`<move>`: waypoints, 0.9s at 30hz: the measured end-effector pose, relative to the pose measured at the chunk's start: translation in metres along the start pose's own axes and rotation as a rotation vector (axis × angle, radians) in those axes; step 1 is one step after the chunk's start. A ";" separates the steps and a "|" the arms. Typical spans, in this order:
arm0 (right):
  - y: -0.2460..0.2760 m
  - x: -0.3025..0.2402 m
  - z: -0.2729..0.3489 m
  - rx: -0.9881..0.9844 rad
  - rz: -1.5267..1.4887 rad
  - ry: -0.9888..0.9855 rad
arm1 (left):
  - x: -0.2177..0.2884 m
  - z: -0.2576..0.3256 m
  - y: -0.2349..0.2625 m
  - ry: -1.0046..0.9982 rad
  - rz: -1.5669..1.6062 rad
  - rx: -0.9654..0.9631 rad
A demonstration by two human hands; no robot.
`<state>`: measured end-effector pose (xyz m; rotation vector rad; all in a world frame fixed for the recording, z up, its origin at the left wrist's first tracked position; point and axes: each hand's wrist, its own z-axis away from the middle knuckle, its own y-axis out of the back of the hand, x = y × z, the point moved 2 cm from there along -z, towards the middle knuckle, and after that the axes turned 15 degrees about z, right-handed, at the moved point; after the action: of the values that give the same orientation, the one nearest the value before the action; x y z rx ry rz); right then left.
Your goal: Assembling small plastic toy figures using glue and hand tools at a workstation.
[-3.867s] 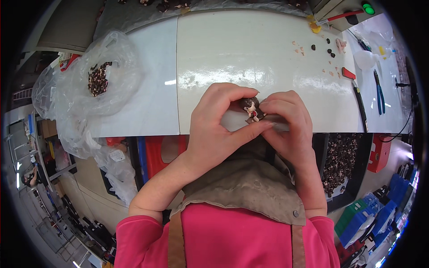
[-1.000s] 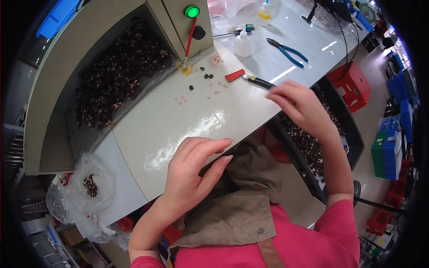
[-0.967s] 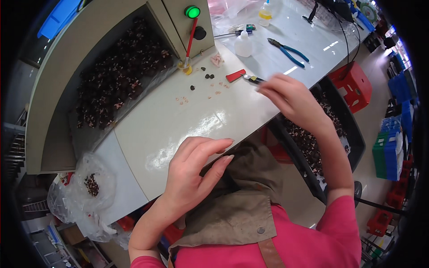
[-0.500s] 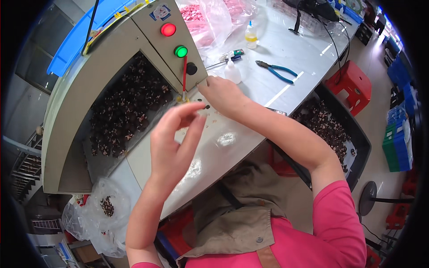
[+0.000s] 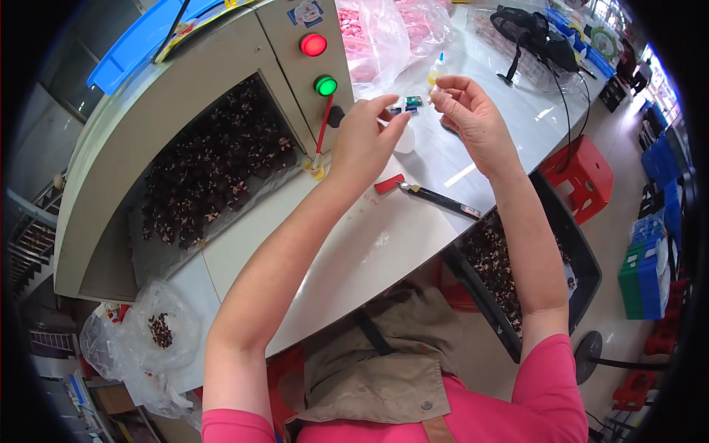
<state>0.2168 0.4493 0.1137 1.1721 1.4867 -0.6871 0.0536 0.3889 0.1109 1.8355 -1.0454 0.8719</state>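
My left hand point(image 5: 367, 140) is raised over the white table beside the machine's control panel. Its thumb and forefinger are apart, with nothing visible between them. Just beyond that thumb stands a white squeeze bottle point(image 5: 405, 140), partly covered by the hand. To the right, my right hand point(image 5: 476, 125) has its thumb and fingertips pinched together around something small and pale that I cannot make out. Below the hands lies a black-handled utility knife point(image 5: 441, 201), its tip by a small red piece point(image 5: 388, 184). A red-handled brush point(image 5: 323, 133) leans against the panel in a small yellow holder.
On the left, the beige machine point(image 5: 173, 88) has an opening full of dark round pieces point(image 5: 221, 162). A black tray point(image 5: 583, 258) of similar pieces is at the right, near a red stool point(image 5: 580, 177). Bags of pink pieces point(image 5: 384, 37) lie at the back, and a clear plastic bag point(image 5: 173, 332) lower left.
My left hand has moved up and right toward the squeeze bottle. My right hand has lifted from beside the panel and moved right. The view has shifted, and the utility knife is now uncovered.
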 end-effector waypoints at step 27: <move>-0.019 0.015 -0.023 -0.104 0.311 0.166 | -0.020 -0.016 -0.020 -0.004 0.154 0.066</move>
<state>0.1914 0.4680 0.1024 1.3672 1.4153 -0.3038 0.0608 0.4159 0.0940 1.8298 -1.1853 1.0042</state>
